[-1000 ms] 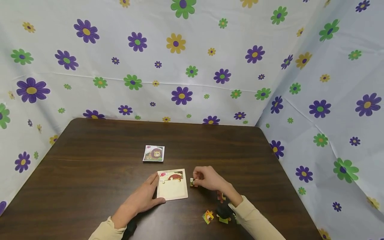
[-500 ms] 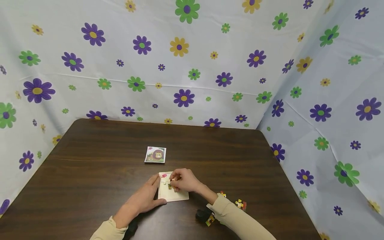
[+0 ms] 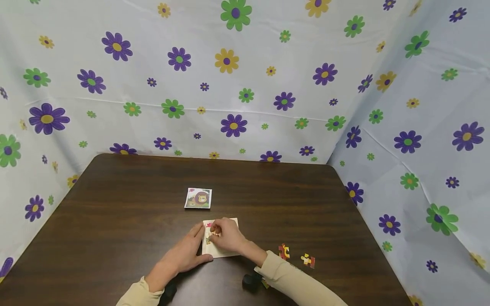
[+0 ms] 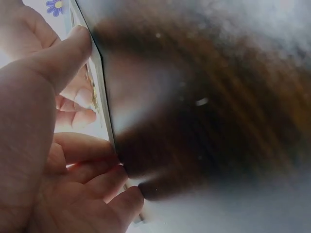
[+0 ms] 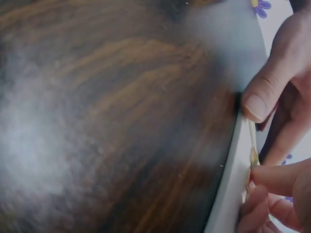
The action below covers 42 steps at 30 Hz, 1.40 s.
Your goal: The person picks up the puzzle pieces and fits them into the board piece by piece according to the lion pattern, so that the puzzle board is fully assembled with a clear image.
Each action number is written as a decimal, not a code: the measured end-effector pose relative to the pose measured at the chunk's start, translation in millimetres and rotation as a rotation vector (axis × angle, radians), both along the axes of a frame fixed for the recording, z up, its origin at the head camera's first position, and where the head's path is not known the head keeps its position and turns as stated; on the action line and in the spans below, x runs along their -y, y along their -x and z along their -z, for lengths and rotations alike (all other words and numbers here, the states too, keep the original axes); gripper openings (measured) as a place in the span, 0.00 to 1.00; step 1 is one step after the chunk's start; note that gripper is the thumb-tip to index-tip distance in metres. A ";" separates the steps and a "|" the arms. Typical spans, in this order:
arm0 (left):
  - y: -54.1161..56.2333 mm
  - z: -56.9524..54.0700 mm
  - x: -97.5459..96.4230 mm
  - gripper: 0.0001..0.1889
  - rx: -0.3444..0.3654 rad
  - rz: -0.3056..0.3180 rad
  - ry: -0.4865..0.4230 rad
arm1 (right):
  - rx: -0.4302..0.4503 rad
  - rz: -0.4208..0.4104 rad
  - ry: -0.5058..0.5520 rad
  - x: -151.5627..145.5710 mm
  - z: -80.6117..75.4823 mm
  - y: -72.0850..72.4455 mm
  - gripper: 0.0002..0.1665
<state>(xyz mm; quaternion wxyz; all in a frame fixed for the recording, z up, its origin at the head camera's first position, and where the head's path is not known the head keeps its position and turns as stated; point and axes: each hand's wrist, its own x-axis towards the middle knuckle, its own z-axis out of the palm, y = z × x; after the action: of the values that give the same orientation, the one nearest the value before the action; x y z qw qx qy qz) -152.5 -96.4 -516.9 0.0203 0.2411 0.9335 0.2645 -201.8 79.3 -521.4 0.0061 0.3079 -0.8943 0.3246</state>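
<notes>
A square, pale board (image 3: 220,252) lies flat on the glossy, wood-grained tabletop (image 3: 134,204) beneath the right hand (image 3: 228,235), whose curled grip pinches a small, printed puzzle piece (image 3: 208,239) at its surface. The left hand (image 3: 185,250) lies spread along the board's left edge; knobbed loose pieces (image 3: 283,251) sit right of the pinching grip, a square lion card (image 3: 198,198) beyond it.
</notes>
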 end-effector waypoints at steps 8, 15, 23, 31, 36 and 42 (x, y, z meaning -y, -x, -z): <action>1.5 -1.8 0.4 0.47 0.012 0.002 0.021 | -0.089 -0.118 -0.140 -5.3 -2.6 0.6 0.16; 4.2 -2.1 0.5 0.46 -0.010 0.007 0.021 | -0.090 -0.179 -0.163 -8.6 -6.0 1.3 0.16; 3.9 -1.9 0.2 0.47 0.006 0.000 0.024 | -0.124 -0.190 -0.212 -9.3 -4.7 0.3 0.16; 2.7 -3.5 0.9 0.46 0.013 0.007 0.013 | -0.161 -0.220 -0.193 -10.0 -4.2 0.5 0.14; 2.7 -4.1 1.8 0.46 0.010 0.008 0.006 | -0.217 -0.239 -0.207 -9.0 -3.1 0.1 0.11; 2.7 -2.8 2.1 0.46 -0.013 0.013 0.006 | -0.192 -0.235 -0.206 -8.8 -3.7 -0.1 0.13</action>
<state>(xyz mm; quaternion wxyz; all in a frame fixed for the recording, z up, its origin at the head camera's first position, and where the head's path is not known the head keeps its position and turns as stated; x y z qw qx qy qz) -155.2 -98.4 -514.1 0.0168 0.2487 0.9329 0.2599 -201.7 88.1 -517.7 0.0217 0.4388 -0.8761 0.1987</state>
